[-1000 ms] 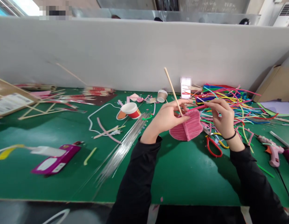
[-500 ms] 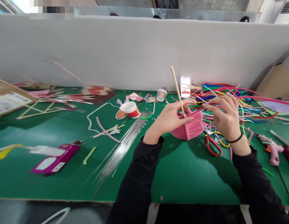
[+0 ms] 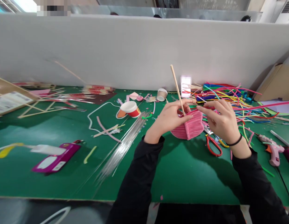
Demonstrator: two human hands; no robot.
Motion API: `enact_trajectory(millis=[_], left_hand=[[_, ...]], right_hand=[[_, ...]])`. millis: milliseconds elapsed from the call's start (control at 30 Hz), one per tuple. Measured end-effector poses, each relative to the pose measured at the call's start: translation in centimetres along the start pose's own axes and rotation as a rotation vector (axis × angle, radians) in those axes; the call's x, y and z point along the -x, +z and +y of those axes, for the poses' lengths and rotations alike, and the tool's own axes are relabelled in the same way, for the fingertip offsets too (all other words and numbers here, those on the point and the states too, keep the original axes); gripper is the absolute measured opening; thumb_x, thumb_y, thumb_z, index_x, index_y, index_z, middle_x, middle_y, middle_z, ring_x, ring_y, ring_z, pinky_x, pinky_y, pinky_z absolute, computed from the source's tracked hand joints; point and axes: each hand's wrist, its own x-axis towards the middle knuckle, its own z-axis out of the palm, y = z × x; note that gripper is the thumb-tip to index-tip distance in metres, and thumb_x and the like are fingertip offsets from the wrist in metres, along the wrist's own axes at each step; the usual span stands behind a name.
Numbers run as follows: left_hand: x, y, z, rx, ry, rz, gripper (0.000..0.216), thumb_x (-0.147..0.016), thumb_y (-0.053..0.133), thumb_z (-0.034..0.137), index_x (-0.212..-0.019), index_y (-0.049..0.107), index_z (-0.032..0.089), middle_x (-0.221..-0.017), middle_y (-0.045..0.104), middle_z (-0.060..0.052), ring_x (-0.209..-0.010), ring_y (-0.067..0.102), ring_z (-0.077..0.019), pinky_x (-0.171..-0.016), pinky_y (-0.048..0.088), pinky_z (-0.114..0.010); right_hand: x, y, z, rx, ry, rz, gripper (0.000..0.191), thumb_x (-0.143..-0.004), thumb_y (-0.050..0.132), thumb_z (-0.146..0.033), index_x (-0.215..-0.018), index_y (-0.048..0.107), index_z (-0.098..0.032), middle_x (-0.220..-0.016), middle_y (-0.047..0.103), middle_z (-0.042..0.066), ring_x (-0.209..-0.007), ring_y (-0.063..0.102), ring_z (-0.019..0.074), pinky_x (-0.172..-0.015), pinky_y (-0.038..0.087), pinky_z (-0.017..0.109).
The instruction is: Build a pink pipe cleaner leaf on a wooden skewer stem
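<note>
My left hand [image 3: 170, 116] is closed around the upper part of a pink fan-shaped piece [image 3: 193, 126] made of many fuzzy pipe-cleaner strands. A wooden stick [image 3: 176, 85] rises from its middle, tilted left, beside my left thumb. At the piece's upper right edge, my right hand [image 3: 222, 119] pinches a pink pipe cleaner [image 3: 263, 106], whose long free end stretches out to the right past the hand. Red-and-yellow-handled scissors [image 3: 213, 146] lie just below my right hand, partly covered by it.
Colourful pipe cleaners [image 3: 228, 90] are heaped behind my right hand. A pink glue gun [image 3: 273, 151] lies at the right. Left of my hands are thin metal wires [image 3: 126, 143], a red-and-white paper cup [image 3: 132, 109] and a purple box [image 3: 56, 158]. A grey partition [image 3: 139, 51] borders the back.
My right hand has shifted slightly left and down, closer to my left hand. The pipe cleaner's free end has swung with it. The left hand and pink piece stay nearly still.
</note>
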Motion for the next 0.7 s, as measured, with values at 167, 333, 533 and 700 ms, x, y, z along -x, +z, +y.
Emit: enact_trajectory(millis=[167,333,533,700], left_hand=[[-0.19,0.64,-0.46,0.058,-0.002,0.016,0.031,-0.079,0.07,0.019,-0.11,0.069,0.02,-0.101,0.074,-0.005,-0.082,0.068,-0.0165,-0.077,0.056,-0.031],[-0.1,0.63,-0.16,-0.004,0.103,0.014,0.014,-0.079,0.073,0.022,-0.092,0.069,0.018,-0.128,0.067,-0.009,-0.116,0.063,-0.0246,-0.104,0.047,-0.042],[0.07,0.41,0.08,0.039,0.055,-0.049,0.027,-0.085,0.066,0.021,-0.112,0.066,0.02,-0.107,0.074,-0.006,-0.103,0.069,-0.0213,-0.097,0.053,-0.041],[0.04,0.42,0.07,0.128,-0.005,-0.055,0.05,-0.083,0.069,0.023,-0.131,0.057,0.023,-0.089,0.074,-0.002,-0.09,0.071,-0.0188,-0.09,0.057,-0.037]], right_hand=[[0.11,0.71,-0.43,-0.057,0.003,-0.084,0.025,-0.096,0.052,-0.016,-0.107,0.073,-0.024,-0.093,0.071,0.006,-0.082,0.056,0.0186,-0.07,0.041,0.031],[0.09,0.46,-0.34,-0.024,0.059,-0.072,0.022,-0.097,0.054,-0.021,-0.096,0.076,-0.024,-0.093,0.069,0.006,-0.081,0.057,0.017,-0.07,0.042,0.03],[0.02,0.08,-0.16,0.004,0.064,-0.075,0.021,-0.094,0.056,-0.016,-0.089,0.075,-0.023,-0.093,0.069,0.006,-0.083,0.056,0.0188,-0.07,0.041,0.033],[0.08,0.39,-0.41,0.006,0.058,-0.099,0.022,-0.095,0.055,-0.015,-0.091,0.074,-0.023,-0.091,0.07,0.006,-0.081,0.054,0.0191,-0.07,0.041,0.033]])
